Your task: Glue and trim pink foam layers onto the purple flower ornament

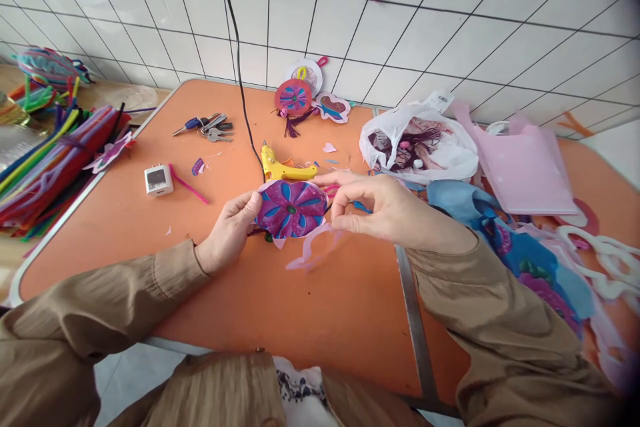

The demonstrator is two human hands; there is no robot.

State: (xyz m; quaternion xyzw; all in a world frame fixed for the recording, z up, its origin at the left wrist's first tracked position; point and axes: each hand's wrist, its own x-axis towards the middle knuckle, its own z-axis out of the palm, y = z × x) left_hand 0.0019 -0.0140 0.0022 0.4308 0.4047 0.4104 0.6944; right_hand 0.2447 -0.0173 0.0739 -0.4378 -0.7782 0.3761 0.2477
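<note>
My left hand grips the left edge of a purple and blue flower ornament with a green centre, thumb on its face. At the ornament's right side my right hand has thumb and forefinger pinched together on a thin translucent pink strip, which hangs curled and blurred below the ornament. A bit of pink loop shows between the ornament and the right fingers. Right behind the ornament lies a yellow glue gun, nozzle up, its lower part partly hidden.
Finished-looking ornaments lie by the tiled wall. Keys and a white charger sit at left, beside bundled pipe cleaners. A white plastic bag with dark tassels, pink sheets and blue fabric scraps crowd the right. A black cord hangs down.
</note>
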